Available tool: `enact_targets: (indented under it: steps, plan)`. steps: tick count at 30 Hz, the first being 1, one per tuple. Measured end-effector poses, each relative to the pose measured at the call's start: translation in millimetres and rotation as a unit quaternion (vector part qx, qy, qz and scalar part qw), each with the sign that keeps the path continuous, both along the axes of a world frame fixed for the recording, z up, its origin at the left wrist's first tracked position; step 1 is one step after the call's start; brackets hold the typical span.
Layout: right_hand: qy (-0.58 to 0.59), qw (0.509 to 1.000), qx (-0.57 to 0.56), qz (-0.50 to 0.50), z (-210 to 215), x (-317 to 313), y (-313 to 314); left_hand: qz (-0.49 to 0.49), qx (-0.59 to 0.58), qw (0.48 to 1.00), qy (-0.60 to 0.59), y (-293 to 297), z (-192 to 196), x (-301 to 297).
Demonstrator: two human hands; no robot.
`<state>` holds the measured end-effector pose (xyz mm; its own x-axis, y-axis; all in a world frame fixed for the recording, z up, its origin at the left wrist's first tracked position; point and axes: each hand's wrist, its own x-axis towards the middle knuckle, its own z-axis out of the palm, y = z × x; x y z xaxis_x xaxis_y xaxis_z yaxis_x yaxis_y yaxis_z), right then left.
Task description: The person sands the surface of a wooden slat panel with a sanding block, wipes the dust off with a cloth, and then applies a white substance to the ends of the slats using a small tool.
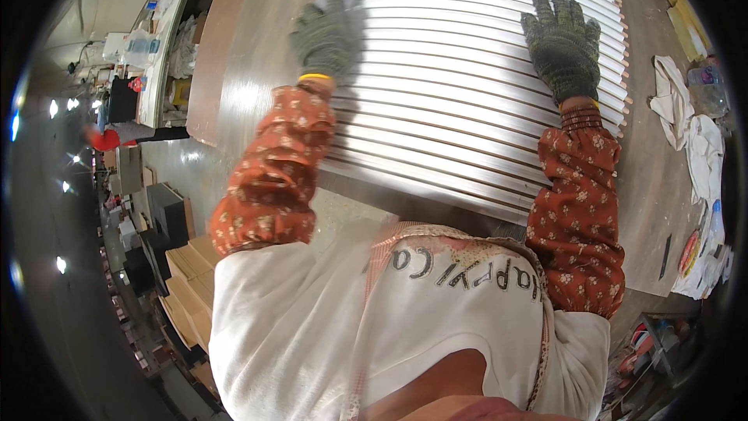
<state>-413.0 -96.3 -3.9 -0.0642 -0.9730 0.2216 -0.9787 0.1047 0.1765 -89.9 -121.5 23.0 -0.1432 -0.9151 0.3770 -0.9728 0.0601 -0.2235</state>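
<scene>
A row of long white strips with brown edges lies side by side on the wooden worktable. My right hand, in a dark knitted glove, rests flat on the strips near their right ends, fingers spread. At their left ends is my left hand, gloved alike and a little blurred; its fingers look stretched out along the uneven edge. Whether its palm presses the strip ends cannot be made out. Patterned orange-red sleeves cover both forearms.
White cloths and a clear plastic container lie along the table's right side. A thin dark bar lies near its right corner. Cardboard boxes stand on the floor at left. Beyond, a cluttered shelf and a person's red sleeve show.
</scene>
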Motion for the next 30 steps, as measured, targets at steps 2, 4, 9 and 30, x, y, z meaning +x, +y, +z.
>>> enact_targets:
  steps: [2, 4, 9, 30]
  plan:
    - [0.010, 1.000, -0.008, 0.003, -2.4, -0.8, -1.3, -0.033, 0.062, 0.993, 0.099, 19.2, 6.6, -53.1]
    - [0.003, 1.000, 0.001, 0.001, -2.5, 2.5, -0.5, -0.189, 0.110, 0.976, -0.001, 54.0, 7.3, -111.9]
    - [0.038, 0.999, 0.020, -0.009, 7.1, -0.8, 0.0, -0.138, 0.106, 0.978, 0.118, 43.0, 9.2, -35.0]
    - [0.027, 0.999, 0.029, -0.015, 1.9, -4.9, -5.5, 0.019, 0.043, 0.991, 0.124, 76.0, -4.1, -0.6]
